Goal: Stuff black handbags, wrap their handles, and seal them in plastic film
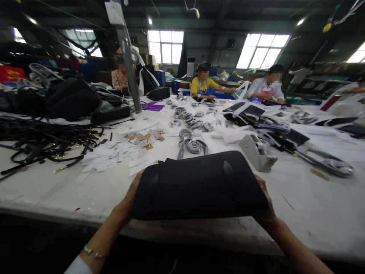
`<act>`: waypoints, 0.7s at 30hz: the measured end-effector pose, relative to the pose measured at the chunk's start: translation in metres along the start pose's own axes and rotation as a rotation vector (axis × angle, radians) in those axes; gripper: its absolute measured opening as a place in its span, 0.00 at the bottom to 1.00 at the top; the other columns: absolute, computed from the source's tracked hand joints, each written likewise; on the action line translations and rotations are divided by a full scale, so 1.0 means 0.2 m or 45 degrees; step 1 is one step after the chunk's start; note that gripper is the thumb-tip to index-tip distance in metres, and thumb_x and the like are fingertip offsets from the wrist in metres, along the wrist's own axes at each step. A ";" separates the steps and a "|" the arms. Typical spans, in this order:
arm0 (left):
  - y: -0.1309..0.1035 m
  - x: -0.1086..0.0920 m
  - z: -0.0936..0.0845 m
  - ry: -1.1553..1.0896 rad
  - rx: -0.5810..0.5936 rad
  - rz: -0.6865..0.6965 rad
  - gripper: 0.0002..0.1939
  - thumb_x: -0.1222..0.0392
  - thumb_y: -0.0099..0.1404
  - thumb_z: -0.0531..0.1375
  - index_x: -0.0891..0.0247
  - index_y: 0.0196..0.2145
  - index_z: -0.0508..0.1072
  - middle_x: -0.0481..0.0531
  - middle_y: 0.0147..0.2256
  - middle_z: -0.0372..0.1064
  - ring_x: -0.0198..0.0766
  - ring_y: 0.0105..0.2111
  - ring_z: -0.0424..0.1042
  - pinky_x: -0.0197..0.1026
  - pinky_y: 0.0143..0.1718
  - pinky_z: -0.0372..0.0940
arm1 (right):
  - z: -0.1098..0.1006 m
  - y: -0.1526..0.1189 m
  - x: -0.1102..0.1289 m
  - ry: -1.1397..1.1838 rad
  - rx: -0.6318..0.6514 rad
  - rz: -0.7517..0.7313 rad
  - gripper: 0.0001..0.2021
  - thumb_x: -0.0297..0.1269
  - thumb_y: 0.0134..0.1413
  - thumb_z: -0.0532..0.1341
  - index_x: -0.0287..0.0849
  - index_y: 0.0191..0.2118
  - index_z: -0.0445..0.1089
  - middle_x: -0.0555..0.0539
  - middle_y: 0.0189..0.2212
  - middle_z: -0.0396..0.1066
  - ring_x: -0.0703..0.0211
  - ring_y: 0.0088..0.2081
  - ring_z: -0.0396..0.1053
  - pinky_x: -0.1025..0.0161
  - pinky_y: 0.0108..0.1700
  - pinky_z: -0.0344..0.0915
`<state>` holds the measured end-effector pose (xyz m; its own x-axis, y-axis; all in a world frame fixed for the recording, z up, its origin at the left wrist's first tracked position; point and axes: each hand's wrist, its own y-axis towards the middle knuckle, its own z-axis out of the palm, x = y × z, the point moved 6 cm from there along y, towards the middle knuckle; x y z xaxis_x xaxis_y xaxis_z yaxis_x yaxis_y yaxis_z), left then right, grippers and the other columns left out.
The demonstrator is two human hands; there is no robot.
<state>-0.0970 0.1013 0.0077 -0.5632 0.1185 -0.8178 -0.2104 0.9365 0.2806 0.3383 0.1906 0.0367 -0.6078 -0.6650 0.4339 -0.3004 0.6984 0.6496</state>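
A black handbag (194, 186) is held up over the table's front edge, its broad flat side with two dark leather tabs turned toward me. My left hand (129, 198) grips its left end, the fingers mostly hidden behind it. On the opposite end, my right hand (265, 205) is clasped, with part of its fingers out of sight behind the bag. Just beyond the bag lie coiled straps wrapped in plastic (194, 145). A grey tape dispenser (255, 152) stands behind its right end.
Black straps with gold clasps (65, 140) and a heap of black bags (71, 97) fill the left. White paper slips (110, 154) are scattered nearby. A metal post (131, 64) rises from the table. More bags (245, 114) lie right; several co-workers (203, 83) sit across.
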 end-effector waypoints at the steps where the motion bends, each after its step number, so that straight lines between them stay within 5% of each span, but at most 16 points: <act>1: 0.01 -0.01 0.01 0.015 0.072 0.035 0.17 0.49 0.55 0.60 0.60 0.39 0.76 0.56 0.49 0.72 0.53 0.54 0.64 0.54 0.60 0.56 | -0.03 -0.02 0.00 -0.007 -0.017 -0.028 0.13 0.41 0.57 0.54 0.47 0.45 0.70 0.42 0.45 0.73 0.43 0.51 0.68 0.42 0.54 0.64; 4: -0.05 -0.01 0.00 0.043 0.217 -0.001 0.16 0.49 0.61 0.56 0.59 0.38 0.77 0.56 0.52 0.69 0.51 0.54 0.65 0.52 0.60 0.55 | -0.12 -0.13 -0.04 -0.060 -0.042 0.088 0.11 0.42 0.57 0.56 0.47 0.42 0.71 0.44 0.40 0.75 0.47 0.45 0.72 0.47 0.51 0.68; 8: -0.18 0.03 -0.11 -0.054 0.108 -0.285 0.20 0.43 0.64 0.53 0.60 0.42 0.75 0.56 0.48 0.72 0.50 0.52 0.68 0.53 0.58 0.58 | -0.21 -0.25 -0.11 0.067 0.026 0.640 0.16 0.49 0.55 0.58 0.44 0.42 0.71 0.44 0.37 0.77 0.48 0.40 0.75 0.54 0.45 0.72; 10: -0.22 -0.01 -0.11 -0.167 0.142 -0.311 0.25 0.40 0.63 0.53 0.61 0.46 0.73 0.58 0.48 0.71 0.51 0.52 0.68 0.52 0.56 0.60 | -0.20 -0.26 -0.07 0.263 0.104 0.738 0.19 0.51 0.56 0.57 0.43 0.45 0.70 0.43 0.37 0.77 0.49 0.39 0.76 0.56 0.43 0.74; 16: -0.32 -0.19 0.02 -0.394 0.463 -0.194 0.43 0.25 0.52 0.53 0.59 0.55 0.67 0.60 0.52 0.68 0.56 0.55 0.63 0.52 0.58 0.57 | -0.20 -0.34 0.17 0.508 0.304 0.481 0.28 0.58 0.60 0.47 0.45 0.54 0.67 0.41 0.49 0.72 0.44 0.51 0.70 0.54 0.51 0.69; 21: -0.41 -0.15 0.04 -0.238 0.504 -0.346 0.36 0.31 0.50 0.60 0.56 0.50 0.72 0.57 0.55 0.66 0.58 0.56 0.61 0.53 0.58 0.56 | -0.18 -0.51 0.28 0.414 0.384 0.407 0.35 0.63 0.47 0.60 0.48 0.58 0.64 0.42 0.57 0.65 0.40 0.56 0.64 0.54 0.55 0.66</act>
<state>-0.0566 0.0246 0.0046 -0.3699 -0.1232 -0.9209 0.0101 0.9906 -0.1366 0.3626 0.0727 0.0168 -0.4590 -0.4213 0.7822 -0.3645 0.8922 0.2666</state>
